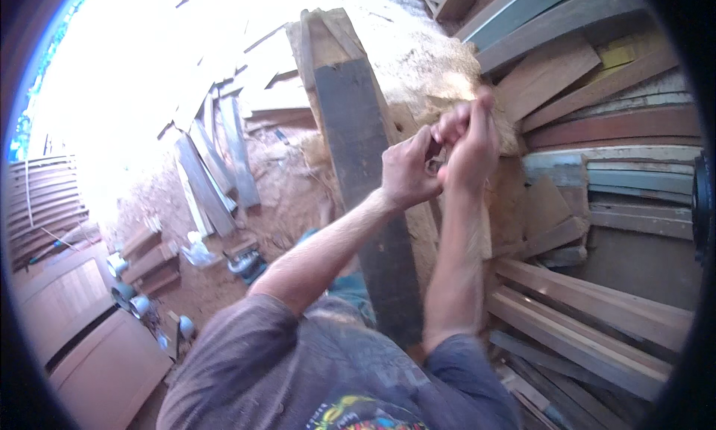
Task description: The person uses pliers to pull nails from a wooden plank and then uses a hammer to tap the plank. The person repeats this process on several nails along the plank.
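Note:
My left hand (409, 170) and my right hand (471, 146) come together above the right edge of a long workbench with a dark board (354, 139) along it. The fingers of both hands are curled in toward each other, and the thumbs point inward. A small dark spot shows between them, but I cannot make out what they hold. Under the hands and beyond them lies a heap of pale sawdust (447, 72). Neither hand touches the dark board, as far as this view shows.
Stacked boards (619, 132) fill the right side, with long timbers (582, 318) lower down. Loose planks (205, 176) lie on the ground at left. A dark power tool (246, 266) sits near wood blocks (153, 258). Wooden panels (112, 370) lean at lower left.

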The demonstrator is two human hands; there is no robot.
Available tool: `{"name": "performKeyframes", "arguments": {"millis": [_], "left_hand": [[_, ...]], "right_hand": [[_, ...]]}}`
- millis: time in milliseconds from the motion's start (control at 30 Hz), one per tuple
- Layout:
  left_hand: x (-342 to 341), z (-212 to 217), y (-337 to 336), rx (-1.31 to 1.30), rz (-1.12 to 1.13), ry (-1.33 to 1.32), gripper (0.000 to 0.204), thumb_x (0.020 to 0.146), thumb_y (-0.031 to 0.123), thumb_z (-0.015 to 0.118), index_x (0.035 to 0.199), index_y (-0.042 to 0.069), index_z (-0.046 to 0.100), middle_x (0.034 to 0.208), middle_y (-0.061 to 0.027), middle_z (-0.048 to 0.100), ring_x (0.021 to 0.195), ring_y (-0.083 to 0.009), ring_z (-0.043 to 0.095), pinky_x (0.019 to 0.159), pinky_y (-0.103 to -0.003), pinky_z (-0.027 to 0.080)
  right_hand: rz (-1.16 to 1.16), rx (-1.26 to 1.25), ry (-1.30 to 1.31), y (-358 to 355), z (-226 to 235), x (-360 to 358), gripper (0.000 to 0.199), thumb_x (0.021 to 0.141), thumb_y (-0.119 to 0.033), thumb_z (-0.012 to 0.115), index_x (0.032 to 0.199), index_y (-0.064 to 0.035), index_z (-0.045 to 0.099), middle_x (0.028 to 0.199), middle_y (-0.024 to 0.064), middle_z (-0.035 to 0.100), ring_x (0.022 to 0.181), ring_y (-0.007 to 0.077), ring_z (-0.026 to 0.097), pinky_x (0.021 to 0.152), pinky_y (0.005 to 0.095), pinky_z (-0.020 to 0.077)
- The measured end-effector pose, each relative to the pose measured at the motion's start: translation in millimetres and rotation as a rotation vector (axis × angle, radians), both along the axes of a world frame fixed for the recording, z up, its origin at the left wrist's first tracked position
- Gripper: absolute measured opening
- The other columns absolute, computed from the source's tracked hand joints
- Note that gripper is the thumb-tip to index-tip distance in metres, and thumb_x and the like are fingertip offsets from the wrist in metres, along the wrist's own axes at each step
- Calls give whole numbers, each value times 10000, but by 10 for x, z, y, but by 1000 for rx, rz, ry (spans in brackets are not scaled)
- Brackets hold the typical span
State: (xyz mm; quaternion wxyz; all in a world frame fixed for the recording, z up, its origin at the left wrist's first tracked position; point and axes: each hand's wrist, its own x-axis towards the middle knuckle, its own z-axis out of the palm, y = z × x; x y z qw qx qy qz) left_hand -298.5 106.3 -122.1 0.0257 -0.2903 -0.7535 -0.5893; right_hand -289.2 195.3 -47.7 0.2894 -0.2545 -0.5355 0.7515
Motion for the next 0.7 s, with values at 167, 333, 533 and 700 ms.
{"name": "performKeyframes", "arguments": {"millis": [167,333,533,700], "left_hand": [[-20,74,-30,-83,-21,-38,428,766,294,805,1046,58,583,873,-155,724,808,-357,745,707,-463,570],[285,73,-95,-236,-202,138,347,722,108,750,1015,88,565,929,-108,649,905,-333,682,764,-476,489],[742,106,-261,-254,-419,126,568,741,138,783,1267,89,571,1248,-88,607,1232,-291,575,1046,-447,390],[742,162,-281,-195,-391,79,625,760,166,792,1328,67,551,1302,-113,586,1275,-319,553,1075,-469,387]], "right_hand": [[32,-9,34,-43,51,24,427,1127,-386,544,843,-68,524,701,-2,438,631,138,427,638,322,445],[-50,93,-36,-122,48,905,362,1134,-355,522,1158,-9,626,1063,102,638,1009,212,628,958,369,501],[-144,-55,-305,-403,-244,1952,541,1114,-301,571,1559,-26,432,1297,118,623,1177,223,619,1047,398,491],[-140,-47,-248,-424,-71,1844,545,1092,-286,617,1534,-6,465,1292,128,624,1153,219,622,1004,380,512]]}}
